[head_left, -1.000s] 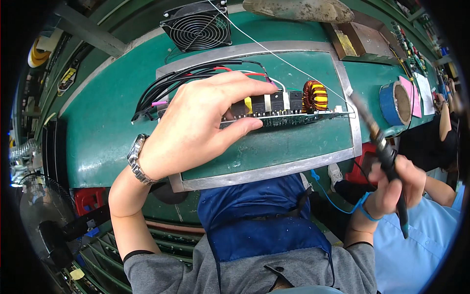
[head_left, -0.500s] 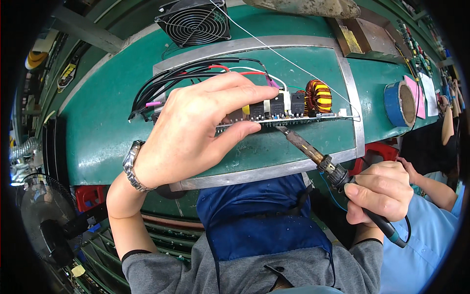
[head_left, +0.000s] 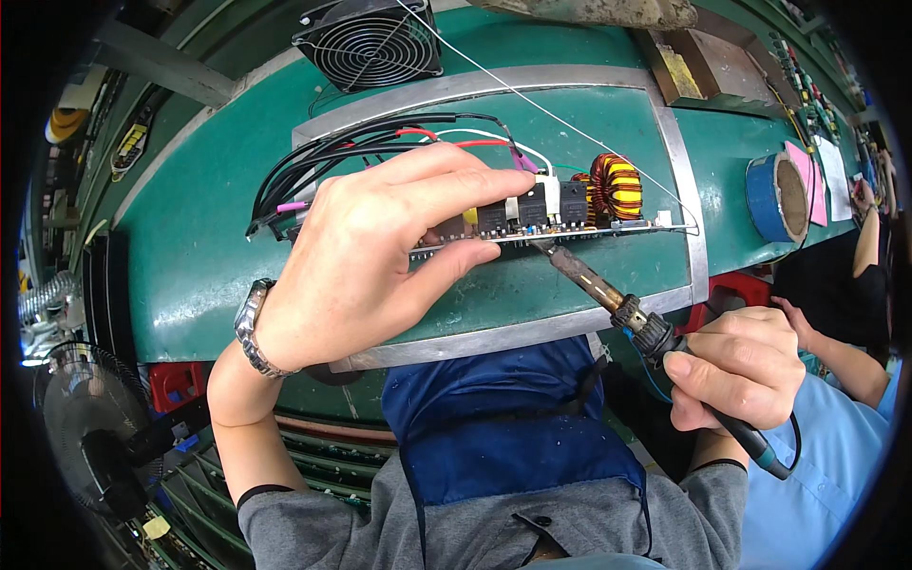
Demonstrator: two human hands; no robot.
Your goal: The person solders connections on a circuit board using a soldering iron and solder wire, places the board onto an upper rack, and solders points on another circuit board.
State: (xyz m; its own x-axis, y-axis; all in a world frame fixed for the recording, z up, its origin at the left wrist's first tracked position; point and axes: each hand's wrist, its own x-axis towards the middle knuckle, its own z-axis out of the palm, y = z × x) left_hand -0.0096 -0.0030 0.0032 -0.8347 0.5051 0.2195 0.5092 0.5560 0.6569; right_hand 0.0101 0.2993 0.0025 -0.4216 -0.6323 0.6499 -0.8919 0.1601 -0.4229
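My left hand [head_left: 380, 228] grips a circuit board [head_left: 622, 227] held on edge above the bench, fingers over its components and thumb along its lower side. The board carries black transistors [head_left: 532, 204], a copper-wound toroid coil [head_left: 616, 187] with yellow on it, and a bundle of black, red and white wires [head_left: 313, 157] trailing left. In my right hand [head_left: 736, 366] is a soldering iron [head_left: 584, 275], closed round its dark handle. Its tip meets the underside of the board near the transistors. My left hand hides the board's left part.
A metal frame [head_left: 475, 87] lies on the green bench [head_left: 199, 275]. Behind stands a black fan [head_left: 375, 47]; a blue tape roll [head_left: 777, 199] and a metal box [head_left: 727, 66] sit to the right. A thin white wire [head_left: 513, 90] crosses over. At right is another person's arm [head_left: 841, 361].
The soldering iron has shifted slightly left and up, its tip now closer against the board. My left hand and the board have moved very slightly left.
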